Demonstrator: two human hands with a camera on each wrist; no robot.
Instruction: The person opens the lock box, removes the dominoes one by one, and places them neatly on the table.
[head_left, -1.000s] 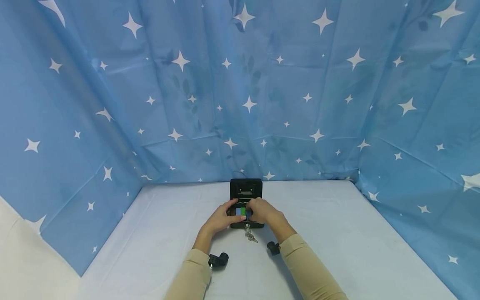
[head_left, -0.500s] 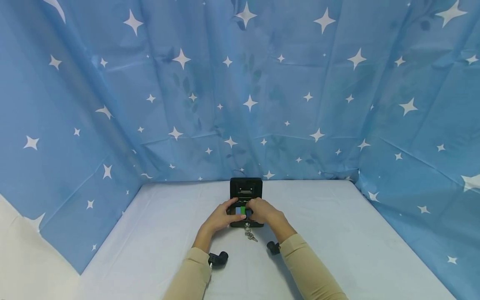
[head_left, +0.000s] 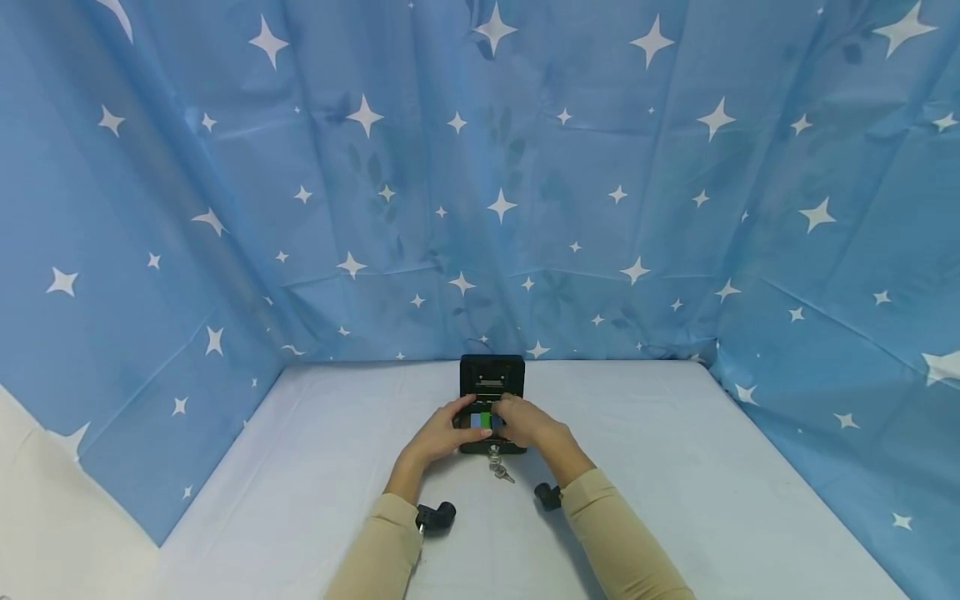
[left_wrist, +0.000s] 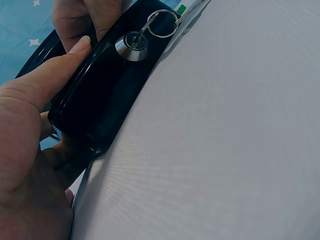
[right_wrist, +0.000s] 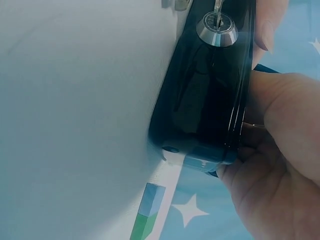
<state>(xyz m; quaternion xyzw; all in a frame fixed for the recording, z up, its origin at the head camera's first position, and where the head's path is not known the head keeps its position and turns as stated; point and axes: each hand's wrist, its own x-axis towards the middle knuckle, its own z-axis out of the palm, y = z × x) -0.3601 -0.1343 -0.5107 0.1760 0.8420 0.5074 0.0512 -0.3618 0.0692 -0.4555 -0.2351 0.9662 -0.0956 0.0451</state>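
Note:
A small black cash box (head_left: 472, 448) stands at the back of the table, its lid (head_left: 492, 364) raised. Blue (head_left: 476, 421) and green (head_left: 486, 420) blocky shapes show inside it. My left hand (head_left: 438, 435) grips the left side, with the thumb (left_wrist: 62, 70) along the front rim and fingers toward the rear. From the right, my right hand (head_left: 522, 421) reaches over the box with bent fingers going down inside. Its fingertips are hidden, and I cannot tell whether they hold anything. A key sits in the silver front lock (left_wrist: 132, 47).
A ring (left_wrist: 162, 24) with keys (head_left: 501, 474) hangs from the lock and lies on the white tabletop (head_left: 315, 500). Behind stands a blue star-patterned curtain (head_left: 420, 167). In the right wrist view, a blue-and-green strip (right_wrist: 148, 207) appears beyond the box's end.

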